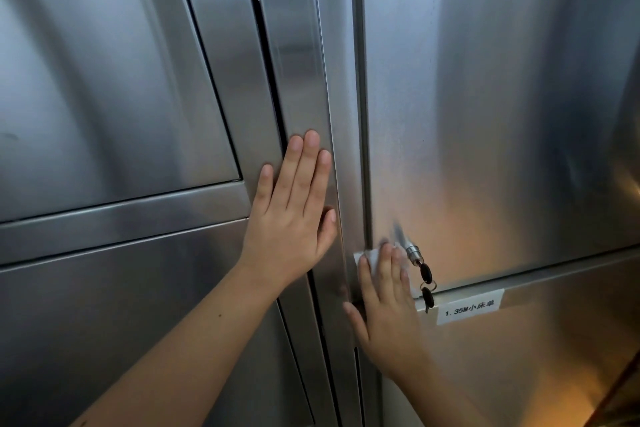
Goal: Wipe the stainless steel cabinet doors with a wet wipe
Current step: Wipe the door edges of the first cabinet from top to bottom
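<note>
Left hand [294, 215] on left stainless steel cabinet door [104, 97]; right hand [384, 308] over folded wet wipe [372, 258] on right stainless steel cabinet door [502, 97], just left of keyed cylinder lock [412, 250].

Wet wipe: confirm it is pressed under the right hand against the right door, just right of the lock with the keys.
Wrong side. The head view shows the wet wipe pressed under the right hand against the right door, just left of the lock with the keys, not right of it.
</note>
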{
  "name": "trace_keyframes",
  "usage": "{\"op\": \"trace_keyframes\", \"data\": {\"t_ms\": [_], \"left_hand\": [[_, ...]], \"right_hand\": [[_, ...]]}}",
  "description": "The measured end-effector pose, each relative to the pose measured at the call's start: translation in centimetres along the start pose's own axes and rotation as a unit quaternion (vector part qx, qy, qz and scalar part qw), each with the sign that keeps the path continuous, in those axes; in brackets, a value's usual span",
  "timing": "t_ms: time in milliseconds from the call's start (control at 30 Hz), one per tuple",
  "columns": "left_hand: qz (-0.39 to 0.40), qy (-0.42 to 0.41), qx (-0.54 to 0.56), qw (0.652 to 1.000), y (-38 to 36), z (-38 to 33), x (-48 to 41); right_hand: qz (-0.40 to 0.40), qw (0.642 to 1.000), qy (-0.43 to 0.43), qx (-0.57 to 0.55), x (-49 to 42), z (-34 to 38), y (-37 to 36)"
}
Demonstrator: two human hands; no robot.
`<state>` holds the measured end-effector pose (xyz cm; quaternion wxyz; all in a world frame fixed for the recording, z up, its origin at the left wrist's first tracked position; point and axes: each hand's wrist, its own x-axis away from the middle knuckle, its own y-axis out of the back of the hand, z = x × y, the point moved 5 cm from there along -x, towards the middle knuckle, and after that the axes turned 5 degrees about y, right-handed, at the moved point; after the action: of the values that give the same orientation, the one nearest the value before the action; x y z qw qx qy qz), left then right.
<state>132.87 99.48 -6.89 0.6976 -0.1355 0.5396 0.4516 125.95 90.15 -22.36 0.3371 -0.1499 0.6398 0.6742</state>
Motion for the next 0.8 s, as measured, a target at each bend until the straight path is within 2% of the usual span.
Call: {"op": "trace_keyframes", "data": {"t_ms": [233,500,800], "left_hand": [[0.008,0.012,0.038,0.999,1.3,0.8,-0.9],[-0.031,0.035,0.062,0.997,3.5,3.6,-8.2],[-0.046,0.050,0.054,0.996,6.1,6.3,-15.4]], "right_hand": [[-0.094,0.994,0.031,-0.036,-7.5,1.3,7.8],[-0.065,0.993,0.089,0.036,-13.9,1.4,15.4],[-0.127,0.982,0.128,0.051,-20.2,2.3,21.7]]}}
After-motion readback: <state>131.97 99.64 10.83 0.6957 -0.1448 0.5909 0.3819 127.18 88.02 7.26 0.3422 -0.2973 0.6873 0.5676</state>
